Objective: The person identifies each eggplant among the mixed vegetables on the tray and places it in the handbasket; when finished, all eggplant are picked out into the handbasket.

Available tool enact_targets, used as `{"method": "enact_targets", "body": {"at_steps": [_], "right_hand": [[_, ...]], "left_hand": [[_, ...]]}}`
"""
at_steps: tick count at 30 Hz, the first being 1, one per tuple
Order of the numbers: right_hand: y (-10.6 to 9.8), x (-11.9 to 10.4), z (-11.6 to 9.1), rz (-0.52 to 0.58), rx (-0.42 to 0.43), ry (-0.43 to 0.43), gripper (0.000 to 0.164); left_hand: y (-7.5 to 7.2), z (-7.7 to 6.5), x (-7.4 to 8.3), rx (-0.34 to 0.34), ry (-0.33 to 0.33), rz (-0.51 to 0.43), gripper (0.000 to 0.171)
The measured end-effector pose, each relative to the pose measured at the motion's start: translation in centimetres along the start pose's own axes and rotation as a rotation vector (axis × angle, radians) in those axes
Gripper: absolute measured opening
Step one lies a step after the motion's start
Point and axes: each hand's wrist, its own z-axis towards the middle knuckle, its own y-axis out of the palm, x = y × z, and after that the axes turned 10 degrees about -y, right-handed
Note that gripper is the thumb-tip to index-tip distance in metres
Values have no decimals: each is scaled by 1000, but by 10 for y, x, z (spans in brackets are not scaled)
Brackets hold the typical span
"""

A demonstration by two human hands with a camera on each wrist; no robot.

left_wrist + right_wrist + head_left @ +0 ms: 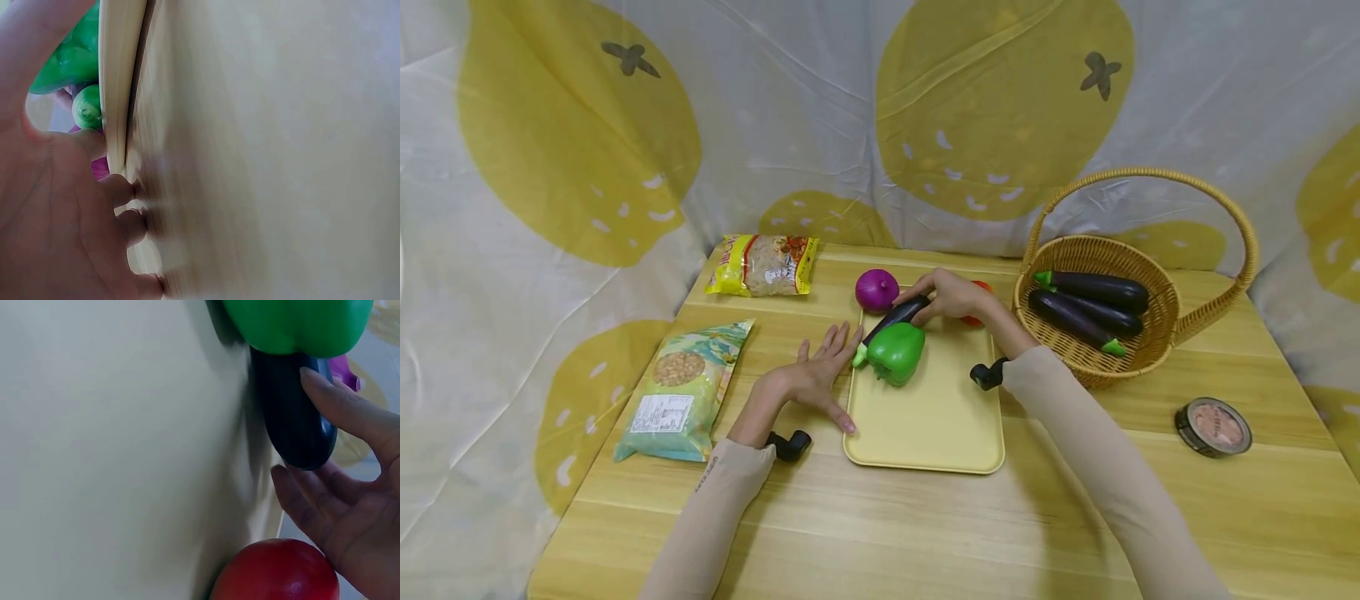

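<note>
A pale yellow tray lies on the table with a green bell pepper on it. Just behind the pepper is a dark eggplant, its green stem end toward the tray's left edge. My right hand grips the eggplant's far end, the thumb on its side and the fingers around its tip. Fingers spread, my left hand rests at the tray's left edge. A purple onion sits at the tray's far left corner. Partly hidden by the right hand is a red tomato.
On the right stands a wicker basket with a tall handle, holding several eggplants. A round can is in front of it. Two food bags, one yellow and one green, lie on the left. Printed cloth hangs behind.
</note>
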Motion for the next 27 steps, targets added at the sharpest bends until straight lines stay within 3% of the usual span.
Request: {"method": "enact_targets", "body": {"at_steps": [7, 18, 27], "right_hand": [[-6, 1, -1, -2, -13, -29, 42], [-31, -13, -16, -47, 109, -57, 40], [-51, -23, -35, -42, 142, -4, 39]], "left_hand": [[1, 1, 0, 4, 5, -2, 155], [1, 4, -1, -7, 8, -8, 158], [1, 0, 0, 3, 0, 0, 155]]}}
